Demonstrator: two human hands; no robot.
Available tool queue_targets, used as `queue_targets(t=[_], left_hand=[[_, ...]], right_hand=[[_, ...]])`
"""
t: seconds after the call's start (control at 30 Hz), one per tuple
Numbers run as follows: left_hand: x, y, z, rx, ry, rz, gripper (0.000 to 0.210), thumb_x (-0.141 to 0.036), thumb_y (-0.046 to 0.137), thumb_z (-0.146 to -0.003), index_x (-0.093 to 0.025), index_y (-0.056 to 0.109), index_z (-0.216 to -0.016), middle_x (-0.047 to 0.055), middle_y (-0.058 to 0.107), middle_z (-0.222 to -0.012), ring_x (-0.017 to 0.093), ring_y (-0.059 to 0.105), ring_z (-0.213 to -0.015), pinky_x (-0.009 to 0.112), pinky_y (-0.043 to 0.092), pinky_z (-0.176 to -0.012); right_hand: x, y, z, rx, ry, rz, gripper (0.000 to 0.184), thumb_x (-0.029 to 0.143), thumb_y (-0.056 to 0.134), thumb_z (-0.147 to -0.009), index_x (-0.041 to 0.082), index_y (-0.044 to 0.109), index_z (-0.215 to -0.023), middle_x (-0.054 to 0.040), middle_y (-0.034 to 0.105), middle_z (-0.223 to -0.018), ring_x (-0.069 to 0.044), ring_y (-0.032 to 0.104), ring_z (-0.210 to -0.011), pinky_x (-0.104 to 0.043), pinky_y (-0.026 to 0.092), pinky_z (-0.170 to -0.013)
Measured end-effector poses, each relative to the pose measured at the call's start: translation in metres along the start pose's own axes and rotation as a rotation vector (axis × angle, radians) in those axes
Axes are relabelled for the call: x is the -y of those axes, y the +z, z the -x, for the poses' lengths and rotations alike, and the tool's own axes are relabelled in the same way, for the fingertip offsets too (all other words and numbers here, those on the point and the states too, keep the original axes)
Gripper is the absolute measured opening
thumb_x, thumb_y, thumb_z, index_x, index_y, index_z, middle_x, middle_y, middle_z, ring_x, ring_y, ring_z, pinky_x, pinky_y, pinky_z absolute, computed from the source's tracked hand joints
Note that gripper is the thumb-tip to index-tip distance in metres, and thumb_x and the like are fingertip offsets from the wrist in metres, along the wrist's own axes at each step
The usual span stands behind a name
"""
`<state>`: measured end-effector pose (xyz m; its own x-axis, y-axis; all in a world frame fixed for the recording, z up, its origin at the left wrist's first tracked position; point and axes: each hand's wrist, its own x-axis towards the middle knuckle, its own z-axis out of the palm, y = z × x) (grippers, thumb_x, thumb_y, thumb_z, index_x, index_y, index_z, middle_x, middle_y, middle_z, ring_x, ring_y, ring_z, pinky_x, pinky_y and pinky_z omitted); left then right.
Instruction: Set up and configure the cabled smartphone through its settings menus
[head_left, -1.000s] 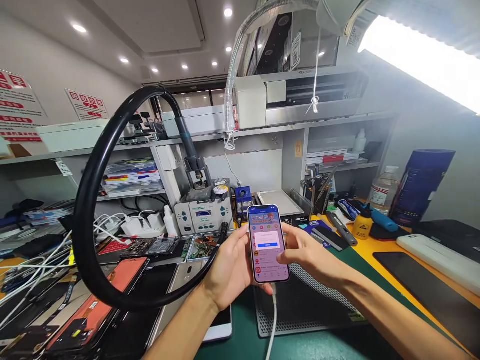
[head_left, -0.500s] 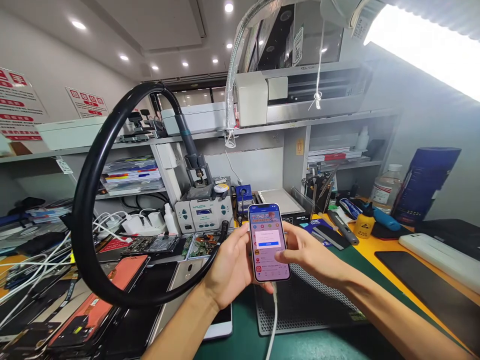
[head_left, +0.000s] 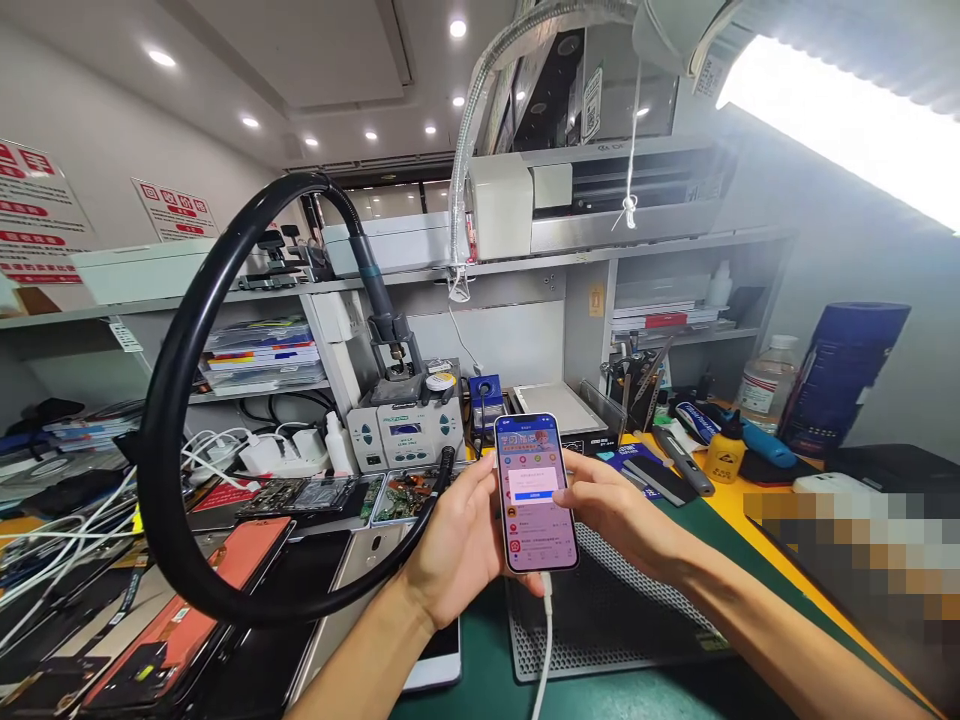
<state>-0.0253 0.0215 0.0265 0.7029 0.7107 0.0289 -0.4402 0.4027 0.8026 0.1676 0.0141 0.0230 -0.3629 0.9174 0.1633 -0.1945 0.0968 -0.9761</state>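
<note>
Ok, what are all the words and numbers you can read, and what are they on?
"回收价格": on the smaller wall sign.
"ESD SAFE": on the yellow bottle, slightly blurred.
Too small or blurred to read: the phone screen, the grey machine with buttons, the clear bottle, the lamp label and the larger wall poster.

I have the phone [head_left: 536, 530] between my left grip [head_left: 461, 545] and right grip [head_left: 615, 505], over the mat [head_left: 622, 620] on the surface [head_left: 726, 498], the cable [head_left: 549, 630] below its lower end. On my left, the hose [head_left: 161, 450] loops above a row of devices [head_left: 255, 545]. Behind, the rework station [head_left: 409, 437] stands left of the phone. Right, a squeeze bottle [head_left: 724, 455] stands before another bottle [head_left: 766, 385].
</note>
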Motion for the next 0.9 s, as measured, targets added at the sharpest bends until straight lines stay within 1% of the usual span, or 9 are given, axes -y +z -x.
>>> queue_targets(t=[0.13, 0.3, 0.47, 0.57, 0.7, 0.8, 0.9], left_hand=[[0.0002, 0.0003, 0.0000, -0.026, -0.016, -0.012, 0.054, -0.052, 0.036, -0.102, -0.016, 0.061, -0.133, 0.017, 0.063, -0.113, 0.027, 0.064, -0.091, 0.034, 0.058, -0.054], [0.0008, 0.0003, -0.0003, -0.028, -0.010, -0.017, 0.053, -0.051, 0.037, -0.102, -0.015, 0.061, -0.132, 0.017, 0.064, -0.114, 0.028, 0.064, -0.092, 0.034, 0.058, -0.053], [0.0010, 0.0000, -0.0009, -0.007, -0.002, -0.030, 0.052, -0.050, 0.036, -0.102, -0.017, 0.059, -0.135, 0.018, 0.063, -0.122, 0.030, 0.064, -0.095, 0.035, 0.057, -0.054], [0.0013, -0.0005, -0.0010, -0.004, 0.006, -0.039, 0.053, -0.050, 0.035, -0.102, -0.017, 0.059, -0.136, 0.019, 0.062, -0.124, 0.032, 0.064, -0.097, 0.036, 0.057, -0.054], [0.0018, -0.0017, -0.0010, -0.005, -0.001, -0.035, 0.054, -0.051, 0.035, -0.102, -0.016, 0.059, -0.135, 0.018, 0.063, -0.121, 0.032, 0.064, -0.096, 0.036, 0.057, -0.054], [0.0022, -0.0021, -0.0009, -0.004, -0.004, -0.025, 0.056, -0.054, 0.034, -0.102, -0.016, 0.060, -0.135, 0.018, 0.063, -0.116, 0.030, 0.063, -0.094, 0.036, 0.057, -0.054], [0.0030, -0.0016, -0.0011, -0.011, 0.002, -0.028, 0.055, -0.053, 0.035, -0.102, -0.017, 0.060, -0.135, 0.017, 0.062, -0.117, 0.029, 0.062, -0.094, 0.037, 0.058, -0.055]], right_hand=[[-0.0015, 0.0002, -0.0025, -0.012, -0.006, 0.007, 0.037, 0.022, 0.060, -0.079, 0.020, 0.067, -0.115, -0.0070, 0.072, -0.112, -0.025, 0.063, -0.101, -0.038, 0.044, -0.089], [-0.0005, 0.0006, -0.0025, -0.012, -0.014, 0.048, 0.042, 0.018, 0.063, -0.074, 0.020, 0.066, -0.116, -0.0066, 0.072, -0.113, -0.025, 0.063, -0.103, -0.039, 0.044, -0.092], [-0.0008, -0.0010, -0.0008, 0.010, -0.032, 0.100, 0.040, 0.017, 0.063, -0.076, 0.021, 0.066, -0.116, -0.0062, 0.071, -0.113, -0.027, 0.063, -0.106, -0.043, 0.042, -0.097], [-0.0014, -0.0010, -0.0016, 0.014, -0.034, 0.102, 0.039, 0.018, 0.063, -0.077, 0.021, 0.066, -0.116, -0.0063, 0.071, -0.111, -0.027, 0.063, -0.105, -0.043, 0.042, -0.097], [-0.0020, -0.0003, -0.0027, 0.010, -0.034, 0.085, 0.039, 0.018, 0.064, -0.076, 0.021, 0.067, -0.115, -0.0065, 0.072, -0.110, -0.026, 0.063, -0.103, -0.042, 0.043, -0.095], [-0.0026, -0.0002, -0.0025, -0.003, -0.030, 0.037, 0.033, 0.023, 0.062, -0.081, 0.020, 0.068, -0.113, -0.0075, 0.072, -0.110, -0.025, 0.063, -0.098, -0.040, 0.044, -0.090], [-0.0033, 0.0003, -0.0023, -0.016, -0.022, -0.013, 0.028, 0.036, 0.060, -0.090, 0.019, 0.069, -0.111, -0.0088, 0.071, -0.110, -0.025, 0.063, -0.096, -0.040, 0.045, -0.088]])
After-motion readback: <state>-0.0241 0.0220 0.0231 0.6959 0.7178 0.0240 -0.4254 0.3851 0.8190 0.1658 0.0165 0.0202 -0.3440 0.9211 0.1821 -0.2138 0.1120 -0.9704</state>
